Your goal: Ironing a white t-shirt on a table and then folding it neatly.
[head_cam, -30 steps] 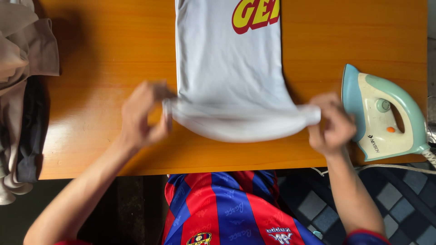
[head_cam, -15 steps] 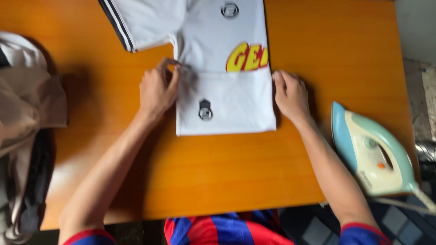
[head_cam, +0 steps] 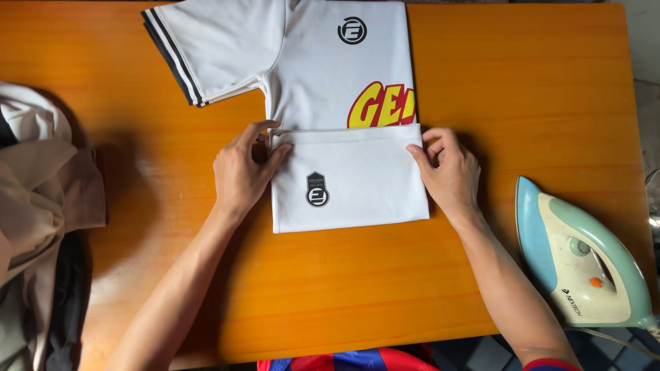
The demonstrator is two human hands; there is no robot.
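Observation:
A white T-shirt (head_cam: 344, 89) with black-striped sleeve hems and a yellow-and-red print lies on the orange wooden table (head_cam: 536, 82). Its bottom part is folded up over the body, forming a flat flap with a small dark badge. My left hand (head_cam: 242, 172) pinches the flap's upper left corner. At the flap's upper right corner, my right hand (head_cam: 448, 168) holds the fabric edge between thumb and fingers. One sleeve sticks out to the upper left.
A pale blue and cream clothes iron (head_cam: 581, 257) rests on its side at the table's right front edge, its cord trailing off. A heap of beige, white and dark clothes (head_cam: 41, 213) covers the table's left edge.
A second ago both hands held the shirt's hem lifted near the front edge. They carried it away from me and laid it over the body; the flap now lies flat.

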